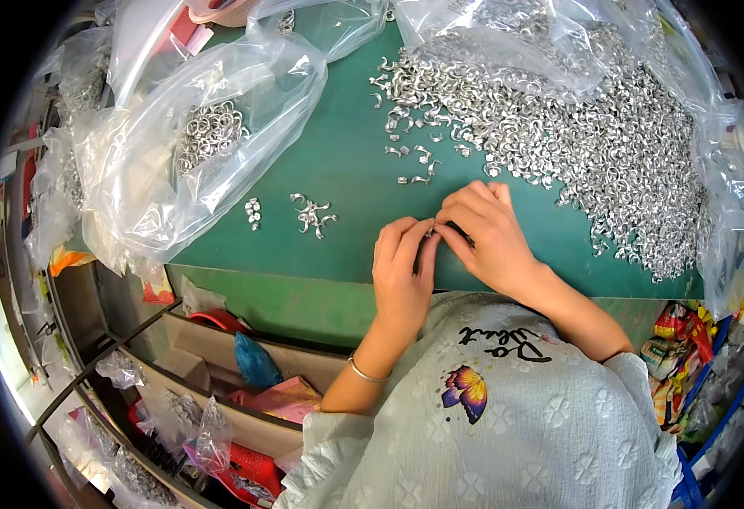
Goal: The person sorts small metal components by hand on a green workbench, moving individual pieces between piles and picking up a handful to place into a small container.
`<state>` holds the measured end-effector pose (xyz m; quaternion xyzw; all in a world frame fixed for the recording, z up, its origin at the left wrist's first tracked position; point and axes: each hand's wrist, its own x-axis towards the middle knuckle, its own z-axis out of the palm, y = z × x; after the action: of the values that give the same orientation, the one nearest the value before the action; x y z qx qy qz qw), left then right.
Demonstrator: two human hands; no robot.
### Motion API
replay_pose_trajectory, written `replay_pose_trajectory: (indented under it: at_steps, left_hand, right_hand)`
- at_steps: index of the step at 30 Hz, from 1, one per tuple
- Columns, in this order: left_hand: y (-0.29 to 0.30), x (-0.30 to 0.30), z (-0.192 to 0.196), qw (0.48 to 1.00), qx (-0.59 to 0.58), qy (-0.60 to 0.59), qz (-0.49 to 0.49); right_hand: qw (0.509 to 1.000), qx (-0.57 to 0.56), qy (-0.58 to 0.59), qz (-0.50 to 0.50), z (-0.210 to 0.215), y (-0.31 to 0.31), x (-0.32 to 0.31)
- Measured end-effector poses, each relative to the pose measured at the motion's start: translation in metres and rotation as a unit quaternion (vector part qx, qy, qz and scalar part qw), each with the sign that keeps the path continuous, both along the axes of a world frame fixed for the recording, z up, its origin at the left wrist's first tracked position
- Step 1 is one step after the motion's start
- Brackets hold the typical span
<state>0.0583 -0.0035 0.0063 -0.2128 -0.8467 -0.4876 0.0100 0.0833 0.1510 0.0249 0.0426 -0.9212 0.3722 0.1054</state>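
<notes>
The left hand [402,250] and right hand [488,237] pinch a small metal piece [430,232] between their fingertips; leftward of these, a tight cluster [253,214] and looser cluster [311,215] are perhaps done; the big heap [550,127], beyond and rightward, seems left.

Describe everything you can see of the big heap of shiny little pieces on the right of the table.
The heap is made of a great many small, silvery, glossy pieces, metal by their look, many of them curved. It lies loose on the green tabletop, spread broadly toward the near right edge, with stray pieces scattered at its left. Clear plastic lies over part of its far side and along its right. The right hand is close to its near-left edge.
</notes>
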Motion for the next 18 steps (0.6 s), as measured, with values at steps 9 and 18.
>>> replay_pose_trajectory:
  at_steps: [9, 18]
  left_hand:
    - [-0.018, -0.013, -0.003, 0.995, -0.067, 0.044, 0.054]
    - [-0.001, -0.003, -0.004, 0.995, -0.091, 0.043, 0.011]
  right_hand:
    - [0.997, 0.038, -0.061, -0.041, 0.012, 0.045, 0.024]
    - [0.992, 0.08, -0.092, -0.024, 0.013, 0.039, 0.041]
